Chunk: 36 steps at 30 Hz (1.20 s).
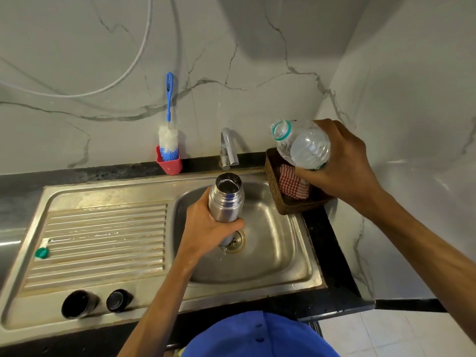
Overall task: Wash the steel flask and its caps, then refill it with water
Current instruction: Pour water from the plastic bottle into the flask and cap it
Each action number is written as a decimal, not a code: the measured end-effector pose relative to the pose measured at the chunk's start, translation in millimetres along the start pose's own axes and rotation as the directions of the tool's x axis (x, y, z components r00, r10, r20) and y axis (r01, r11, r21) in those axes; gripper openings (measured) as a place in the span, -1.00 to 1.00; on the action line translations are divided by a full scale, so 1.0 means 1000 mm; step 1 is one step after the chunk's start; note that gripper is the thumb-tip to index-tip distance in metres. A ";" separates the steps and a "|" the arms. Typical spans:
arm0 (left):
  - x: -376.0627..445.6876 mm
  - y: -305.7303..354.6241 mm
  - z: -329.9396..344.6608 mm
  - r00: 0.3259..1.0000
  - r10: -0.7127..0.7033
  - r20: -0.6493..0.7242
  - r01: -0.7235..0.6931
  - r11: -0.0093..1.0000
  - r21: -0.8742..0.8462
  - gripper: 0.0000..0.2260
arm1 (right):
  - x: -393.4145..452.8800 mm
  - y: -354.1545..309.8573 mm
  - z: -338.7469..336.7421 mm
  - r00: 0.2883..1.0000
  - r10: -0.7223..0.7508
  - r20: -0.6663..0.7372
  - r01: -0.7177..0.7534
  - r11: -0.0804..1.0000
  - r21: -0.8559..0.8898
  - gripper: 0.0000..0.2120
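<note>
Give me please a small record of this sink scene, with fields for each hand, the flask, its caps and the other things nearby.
left hand: left hand grips the open steel flask upright over the steel sink basin
right hand: right hand holds the clear plastic water bottle, uncapped, tilted toward the flask
pouring: no stream visible
caps: two dark round caps on the sink's front edge
green bottle cap: green bottle cap on the draining board
brush: blue-handled bottle brush in a red holder
tap: chrome tap, not running
</note>
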State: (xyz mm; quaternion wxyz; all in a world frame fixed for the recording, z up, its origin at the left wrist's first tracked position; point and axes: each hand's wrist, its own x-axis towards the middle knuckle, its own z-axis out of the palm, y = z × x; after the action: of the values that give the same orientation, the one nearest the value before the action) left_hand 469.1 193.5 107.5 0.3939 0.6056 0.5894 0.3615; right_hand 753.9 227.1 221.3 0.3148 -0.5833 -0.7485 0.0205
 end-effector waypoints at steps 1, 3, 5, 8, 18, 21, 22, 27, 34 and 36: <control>-0.001 0.000 -0.002 1.000 -0.004 0.000 0.004 1.000 -0.002 -0.42 | -0.002 -0.001 0.003 0.999 0.036 0.008 -0.037 0.999 0.040 -0.27; -0.003 0.000 -0.006 1.000 -0.015 -0.002 0.015 1.000 0.000 -0.40 | -0.004 -0.004 0.009 0.995 0.100 0.028 -0.103 0.988 0.118 -0.32; -0.004 -0.001 -0.012 0.999 -0.036 -0.013 0.036 0.999 0.001 -0.40 | -0.007 -0.010 0.016 0.988 0.144 0.047 -0.150 0.975 0.166 -0.37; -0.006 -0.005 -0.023 0.997 -0.056 -0.044 0.057 0.998 0.009 -0.42 | -0.007 -0.019 0.028 0.982 0.183 0.052 -0.189 0.961 0.201 -0.40; -0.034 -0.037 -0.104 0.961 -0.199 -0.192 0.202 0.979 -0.006 -0.46 | 0.016 -0.093 0.096 0.981 0.069 0.179 -0.128 0.930 0.344 -0.38; -0.048 -0.051 -0.137 0.939 -0.236 -0.249 0.241 0.971 -0.013 -0.47 | 0.030 -0.124 0.129 0.973 0.053 0.223 -0.116 0.954 0.277 -0.28; -0.053 -0.056 -0.149 0.929 -0.246 -0.275 0.251 0.968 -0.019 -0.48 | 0.035 -0.135 0.140 0.968 0.047 0.246 -0.120 0.949 0.291 -0.29; -0.078 -0.086 -0.214 0.887 -0.302 -0.349 0.297 0.952 -0.069 -0.50 | 0.060 -0.193 0.212 0.918 0.043 0.393 -0.193 0.916 0.350 -0.34; -0.099 -0.130 -0.306 0.844 -0.342 -0.414 0.338 0.937 -0.086 -0.50 | 0.096 -0.262 0.336 0.870 0.145 0.471 -0.357 0.845 0.398 -0.32; -0.102 -0.141 -0.328 0.838 -0.350 -0.419 0.343 0.935 -0.095 -0.48 | 0.106 -0.276 0.365 0.866 0.181 0.465 -0.381 0.842 0.382 -0.30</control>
State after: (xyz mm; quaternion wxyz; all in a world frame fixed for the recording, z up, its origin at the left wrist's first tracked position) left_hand 108.5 107.6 123.0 0.3180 0.3914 0.7582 0.4133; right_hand 323.0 356.2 85.6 0.2731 -0.5794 -0.6745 0.3671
